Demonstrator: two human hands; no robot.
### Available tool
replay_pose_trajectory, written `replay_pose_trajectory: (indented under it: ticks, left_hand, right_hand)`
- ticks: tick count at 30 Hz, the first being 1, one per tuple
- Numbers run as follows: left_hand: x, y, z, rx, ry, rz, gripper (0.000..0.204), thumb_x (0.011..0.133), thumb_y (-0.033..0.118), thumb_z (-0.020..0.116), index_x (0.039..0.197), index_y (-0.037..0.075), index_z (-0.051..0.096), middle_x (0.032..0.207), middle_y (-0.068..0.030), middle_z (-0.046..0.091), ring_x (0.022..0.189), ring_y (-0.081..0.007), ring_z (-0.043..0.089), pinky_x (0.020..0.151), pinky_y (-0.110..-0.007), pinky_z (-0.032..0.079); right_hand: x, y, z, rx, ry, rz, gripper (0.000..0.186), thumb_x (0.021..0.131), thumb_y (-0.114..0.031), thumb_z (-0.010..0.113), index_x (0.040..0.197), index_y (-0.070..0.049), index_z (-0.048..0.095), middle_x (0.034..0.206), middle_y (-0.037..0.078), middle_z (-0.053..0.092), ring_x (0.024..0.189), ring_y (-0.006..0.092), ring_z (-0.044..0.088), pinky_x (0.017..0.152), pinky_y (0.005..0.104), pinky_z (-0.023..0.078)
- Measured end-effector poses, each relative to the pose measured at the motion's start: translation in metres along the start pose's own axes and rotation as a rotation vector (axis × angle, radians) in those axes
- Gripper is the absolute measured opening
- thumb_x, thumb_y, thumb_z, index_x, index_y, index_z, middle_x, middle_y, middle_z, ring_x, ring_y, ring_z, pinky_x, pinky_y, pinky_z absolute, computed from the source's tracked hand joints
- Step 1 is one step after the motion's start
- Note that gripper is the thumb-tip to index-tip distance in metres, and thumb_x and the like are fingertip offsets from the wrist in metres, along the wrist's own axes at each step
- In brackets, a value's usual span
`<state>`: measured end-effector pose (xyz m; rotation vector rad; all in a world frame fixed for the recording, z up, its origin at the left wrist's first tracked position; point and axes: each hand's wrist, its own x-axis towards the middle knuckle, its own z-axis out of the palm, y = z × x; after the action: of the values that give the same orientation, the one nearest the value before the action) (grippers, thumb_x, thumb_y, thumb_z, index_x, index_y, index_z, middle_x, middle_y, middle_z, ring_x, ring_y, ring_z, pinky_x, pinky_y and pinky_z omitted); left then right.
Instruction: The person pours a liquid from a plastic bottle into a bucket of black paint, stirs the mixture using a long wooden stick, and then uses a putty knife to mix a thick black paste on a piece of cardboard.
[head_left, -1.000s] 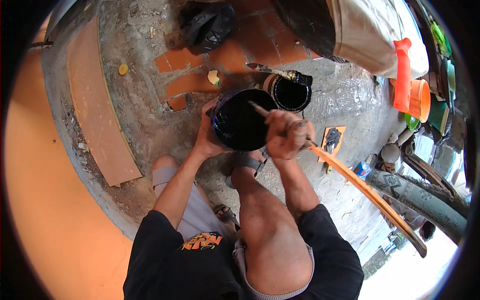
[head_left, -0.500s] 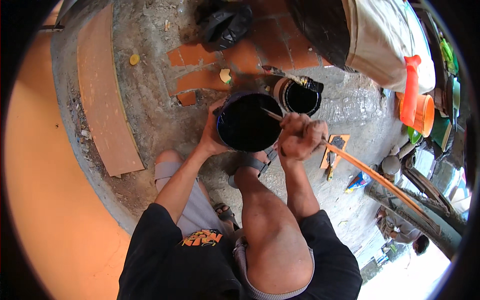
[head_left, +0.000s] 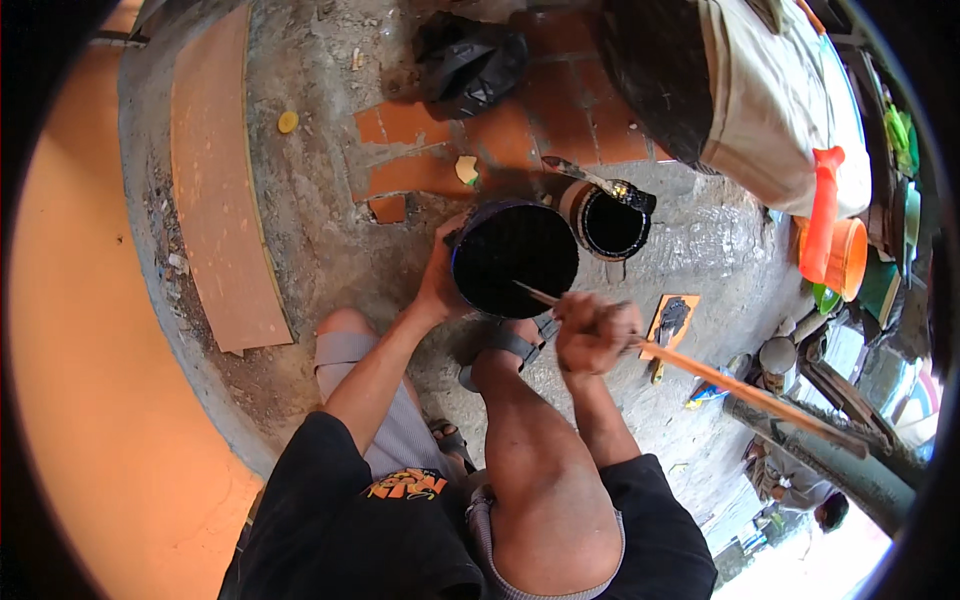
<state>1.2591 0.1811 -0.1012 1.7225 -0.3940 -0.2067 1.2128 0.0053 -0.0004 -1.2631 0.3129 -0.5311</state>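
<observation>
My left hand grips the left side of a large round bucket that holds a black substance. Closed round a long wooden stick, my right hand is just beyond the bucket's near right rim. The stick's thin end dips into the black stuff, while its long end slants down to the right. Right of the bucket stands a smaller can, also dark inside. Across that can's rim lies a paintbrush, its bristles coated black.
A board with black paste and a putty knife lies on the floor at right. A wooden plank runs along the orange wall. Black plastic, a pale sack and an orange container are farther off. Another person is at lower right.
The stick has swung within the bucket, its dipped end moving toward me. My right hand has moved nearer me with it. The whole view has shifted slightly.
</observation>
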Motion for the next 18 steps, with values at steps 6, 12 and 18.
replay_pose_trajectory:
  ticks: [6, 12, 18]
  left_hand:
    - [-0.001, -0.005, -0.002, -0.129, -0.031, -0.122, 0.118, 0.049, 0.020, 0.097, 0.141, 0.006, 0.024, 0.140, -0.0145, 0.039, 0.133, -0.0279, 0.039, 0.112, -0.041, 0.031]
    - [-0.003, -0.005, -0.012, -0.068, -0.034, -0.070, 0.127, 0.045, 0.022, 0.098, 0.143, 0.005, 0.018, 0.144, -0.0162, 0.039, 0.135, -0.0272, 0.039, 0.113, -0.040, 0.030]
    - [-0.015, 0.010, -0.009, 0.048, 0.028, -0.050, 0.122, 0.051, 0.013, 0.092, 0.145, 0.004, 0.015, 0.144, -0.0164, 0.039, 0.134, -0.0282, 0.040, 0.113, -0.041, 0.030]
  right_hand:
    - [0.031, -0.019, -0.001, 0.101, 0.049, 0.009, 0.026, 0.097, -0.024, 0.044, 0.076, -0.014, 0.030, 0.055, 0.003, 0.030, 0.047, 0.0153, 0.030, 0.050, 0.0347, 0.037]
    - [0.033, -0.020, -0.025, -0.046, 0.039, 0.096, 0.023, 0.096, -0.021, 0.049, 0.109, -0.003, 0.043, 0.092, 0.013, 0.055, 0.089, 0.0283, 0.060, 0.085, 0.0432, 0.048]
    - [0.023, -0.029, -0.039, -0.160, 0.118, 0.141, 0.034, 0.098, -0.022, 0.051, 0.122, 0.002, 0.047, 0.108, 0.015, 0.062, 0.103, 0.0220, 0.059, 0.090, 0.0390, 0.048]
